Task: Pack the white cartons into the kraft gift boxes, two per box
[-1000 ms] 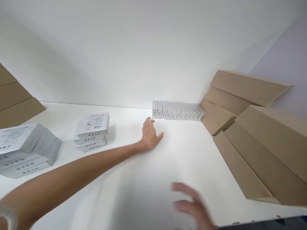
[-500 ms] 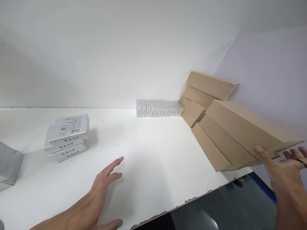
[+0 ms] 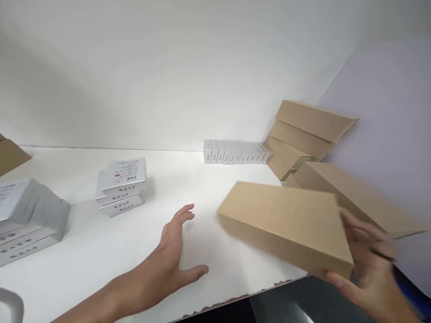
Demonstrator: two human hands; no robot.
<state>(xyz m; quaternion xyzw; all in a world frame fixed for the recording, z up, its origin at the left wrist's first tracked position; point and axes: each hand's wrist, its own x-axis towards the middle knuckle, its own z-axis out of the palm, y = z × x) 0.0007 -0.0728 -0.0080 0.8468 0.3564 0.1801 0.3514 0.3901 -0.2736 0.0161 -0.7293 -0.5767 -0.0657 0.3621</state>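
A brown cardboard box (image 3: 286,220) is held at its right end by my right hand (image 3: 365,255), thumb on the near side and fingers behind. It is tilted above the white table's right part, slightly blurred. My left hand (image 3: 175,251) is open over the table to the left of the box, its thumb and fingers spread and touching nothing I can see. More brown cardboard boxes (image 3: 313,123) are stacked against the right wall. One of them (image 3: 350,193) lies slanted just behind my right hand.
A row of small white boxes (image 3: 235,152) stands along the back wall. Left of my left hand is a short stack of white boxes (image 3: 123,184), with a larger stack (image 3: 37,220) farther left. A piece of brown cardboard (image 3: 11,154) shows at the left edge. The table's chipped front edge (image 3: 242,296) runs below.
My right hand has taken a cardboard box from the stack at the right and brought it left over the table. The view has turned left. My left hand stays open.
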